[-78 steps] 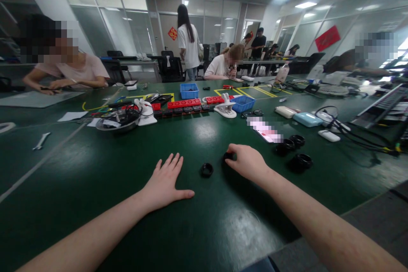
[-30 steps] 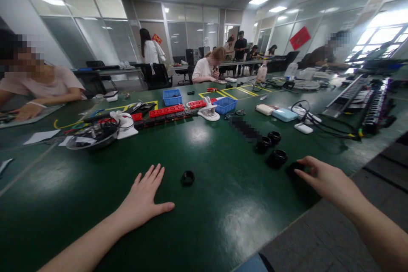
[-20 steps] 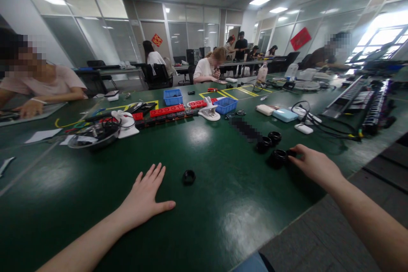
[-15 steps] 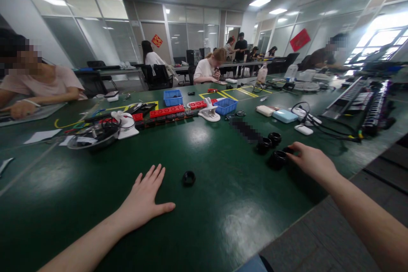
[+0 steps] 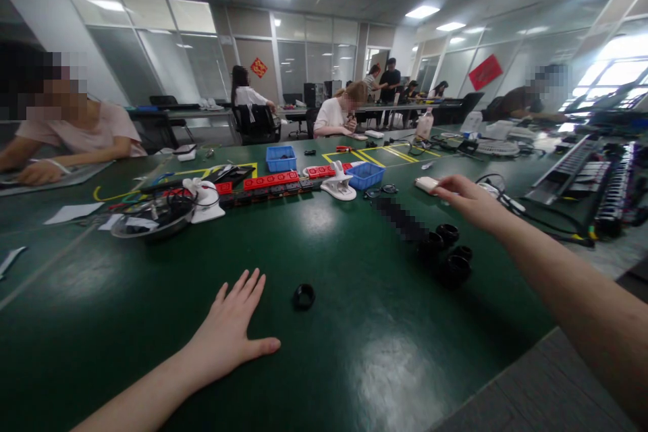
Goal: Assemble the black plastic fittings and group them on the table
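My left hand (image 5: 235,327) lies flat on the green table (image 5: 167,297), fingers spread and holding nothing. Just right of it sits a black ring-shaped part (image 5: 304,297), apart from my fingertips. My right hand (image 5: 468,201) reaches over the far right part of the table, fingers stretched forward at a cream-coloured box (image 5: 426,184). Whether the fingertips touch that box is unclear. The hand covers the place of a light blue box. Nearer to me stand several black round hollow parts (image 5: 455,271) in a cluster, with a blurred-out dark strip (image 5: 402,219) beside them.
Red and black strip pieces (image 5: 271,180), a white stand (image 5: 339,185) and two blue bins (image 5: 365,175) line the middle. A metal bowl (image 5: 152,224) of parts stands left. Cables (image 5: 551,226) and a keyboard-like rail (image 5: 615,189) lie right. Co-workers sit around.
My right hand has left the black parts and moved forward to the cream box, covering the light blue one. A small black part stays with the cluster. My left hand is still.
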